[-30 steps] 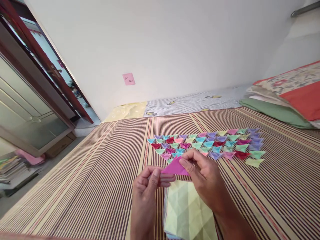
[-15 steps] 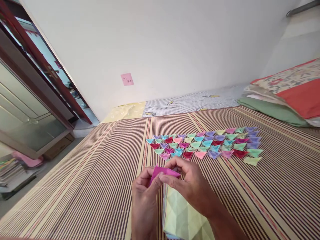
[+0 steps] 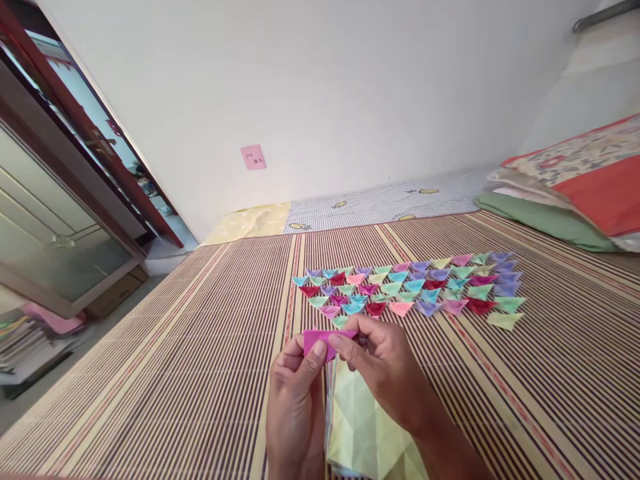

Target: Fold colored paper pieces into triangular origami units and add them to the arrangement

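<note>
Magenta folded paper [image 3: 314, 338], one piece, is pinched between the left hand [image 3: 295, 407] and right hand [image 3: 395, 380], above the striped mat [image 3: 200, 373] towards its near edge. It looks light, soft and easily creased, best taken by its folded edges. Beyond lie over forty small folded pieces [image 3: 401, 309] (overlaps spoil an exact tally); below, one pale-yellow stack [image 3: 355, 420], its sheets uncountable.

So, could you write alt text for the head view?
A bare left hand and bare right hand pinch folded magenta paper over a striped brown mat. Small folded multicoloured paper pieces lie in rows beyond; creased pale yellow paper lies nearer.
</note>
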Action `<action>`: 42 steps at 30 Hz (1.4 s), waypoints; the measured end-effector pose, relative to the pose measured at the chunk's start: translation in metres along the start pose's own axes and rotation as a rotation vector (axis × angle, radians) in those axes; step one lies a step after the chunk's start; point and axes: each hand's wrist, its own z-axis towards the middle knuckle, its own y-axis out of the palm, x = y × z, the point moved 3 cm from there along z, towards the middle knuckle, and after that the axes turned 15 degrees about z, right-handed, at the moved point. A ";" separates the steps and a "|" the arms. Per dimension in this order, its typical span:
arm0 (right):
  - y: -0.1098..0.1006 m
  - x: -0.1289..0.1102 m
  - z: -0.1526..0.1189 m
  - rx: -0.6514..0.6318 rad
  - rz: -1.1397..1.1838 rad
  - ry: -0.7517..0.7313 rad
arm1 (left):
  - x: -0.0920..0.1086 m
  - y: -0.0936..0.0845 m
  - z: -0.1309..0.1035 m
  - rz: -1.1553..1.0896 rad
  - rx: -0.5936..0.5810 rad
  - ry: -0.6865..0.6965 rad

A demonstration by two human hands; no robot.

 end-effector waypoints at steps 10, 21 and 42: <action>-0.022 -0.006 0.006 -0.042 -0.118 -0.026 | 0.000 -0.006 0.000 0.228 -0.027 0.042; -0.006 -0.007 0.003 0.003 0.014 -0.087 | 0.006 0.003 -0.005 0.554 -0.058 0.172; -0.020 -0.007 0.004 0.158 -0.046 -0.228 | 0.016 -0.014 -0.001 0.354 0.114 0.103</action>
